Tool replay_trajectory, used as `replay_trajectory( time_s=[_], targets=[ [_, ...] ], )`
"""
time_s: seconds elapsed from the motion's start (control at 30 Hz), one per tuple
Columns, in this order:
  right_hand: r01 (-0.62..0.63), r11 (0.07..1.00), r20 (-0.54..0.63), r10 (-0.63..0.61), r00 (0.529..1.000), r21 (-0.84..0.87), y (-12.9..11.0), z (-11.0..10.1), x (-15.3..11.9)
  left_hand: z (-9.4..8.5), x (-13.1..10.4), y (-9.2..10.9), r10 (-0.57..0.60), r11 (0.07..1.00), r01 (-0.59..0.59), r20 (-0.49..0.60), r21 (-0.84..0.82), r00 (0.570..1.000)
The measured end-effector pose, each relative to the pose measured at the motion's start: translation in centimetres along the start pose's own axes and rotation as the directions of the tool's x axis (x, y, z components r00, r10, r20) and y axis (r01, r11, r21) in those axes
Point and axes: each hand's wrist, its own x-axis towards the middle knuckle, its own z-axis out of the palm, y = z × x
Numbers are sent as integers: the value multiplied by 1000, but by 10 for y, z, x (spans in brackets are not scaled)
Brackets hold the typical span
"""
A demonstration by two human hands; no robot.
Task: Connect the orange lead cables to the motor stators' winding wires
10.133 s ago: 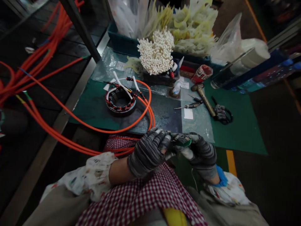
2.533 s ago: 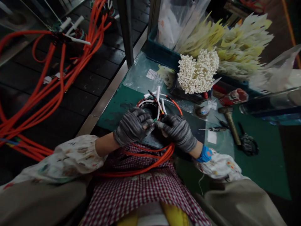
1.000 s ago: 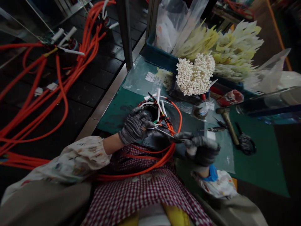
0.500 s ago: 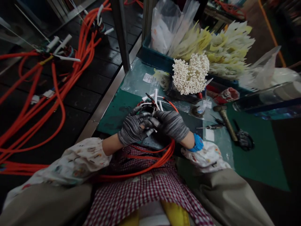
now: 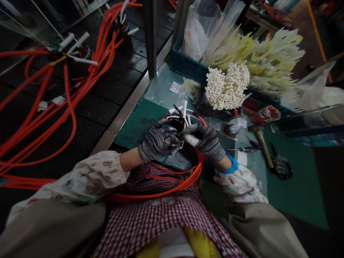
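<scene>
One gloved left hand (image 5: pixel 157 144) and one gloved right hand (image 5: pixel 207 142) met at one wound ring (image 5: pixel 176 123) by the worktop's (image 5: pixel 298 184) near edge, fingers bent, what they clamped I could not tell; one hammer (image 5: pixel 264 146) lay toward the right edge

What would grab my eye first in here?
Probably the thick orange cables, sweeping down the left of the view. Next, the clump of white sticks towards the back of the green worktop, with pale yellow strips behind it. Then the left hand and right hand, in striped grey gloves, close together at a wire-wound ring.
</scene>
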Motion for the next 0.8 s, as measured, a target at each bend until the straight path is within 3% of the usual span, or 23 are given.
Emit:
replay_trajectory(
  time_s=[0.13, 0.27, 0.43, 0.57, 0.63, 0.7, 0.8],
  targets=[
    [28, 999, 13, -28, 1000, -18, 5, 2, -4, -2, 1, 1, -38, 999, 37, 54, 12, 998],
    [129, 979, 127, -109, 986, -158, 15, 4, -17, -2, 1, 3, -78, 997, 77, 112, 10, 991],
    [108, 921, 57, -94, 994, -374, 26, 3, -39, 0, 1, 3, -38, 999, 37, 52, 18, 998],
    [350, 847, 278, -252, 927, -400, 22, 0, -44, 0, -1, 3, 19, 999, -19, -22, 34, 1000],
    [353, 874, 314, -250, 916, -334, 19, 6, -37, -1, 0, 3, 8, 1000, -8, 6, 29, 1000],
    [279, 902, 248, -202, 947, -329, 18, 16, -22, -3, 2, 3, -9, 999, 7, 47, 31, 999],
    [225, 864, 60, -223, 973, -450, 21, 28, 9, -7, 5, 0, 16, 999, -20, 101, 41, 995]
  ],
)
